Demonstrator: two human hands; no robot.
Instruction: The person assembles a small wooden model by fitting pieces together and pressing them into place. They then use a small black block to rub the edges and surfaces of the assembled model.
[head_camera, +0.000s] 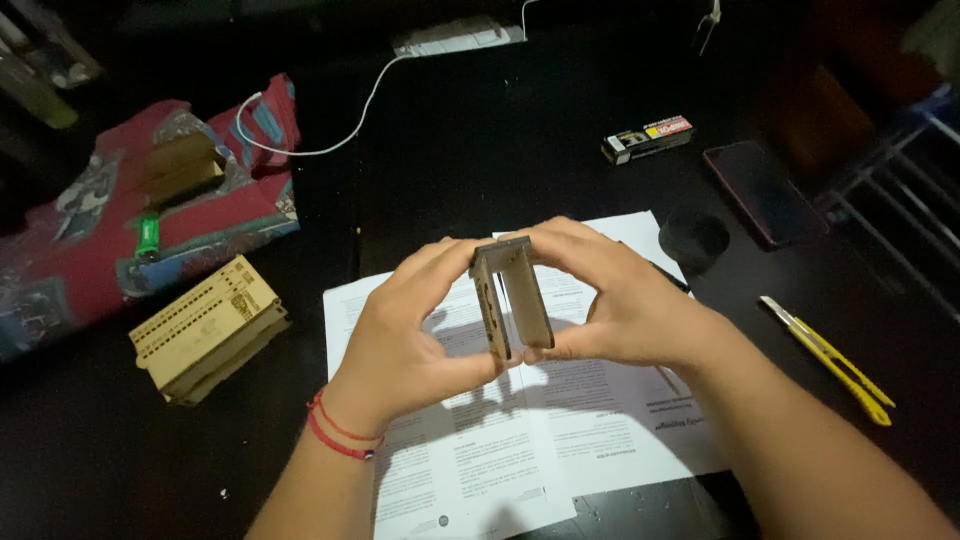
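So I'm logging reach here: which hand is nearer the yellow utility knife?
Right. The right hand grips the small wooden piece on the knife's side; the left hand is farther from the yellow utility knife.

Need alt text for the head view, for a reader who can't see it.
Two bare hands, left hand and right hand, pinch a small wooden assembly of thin upright panels above printed paper sheets on a dark table. A yellow utility knife lies to the right, stacked wooden sheets to the left.
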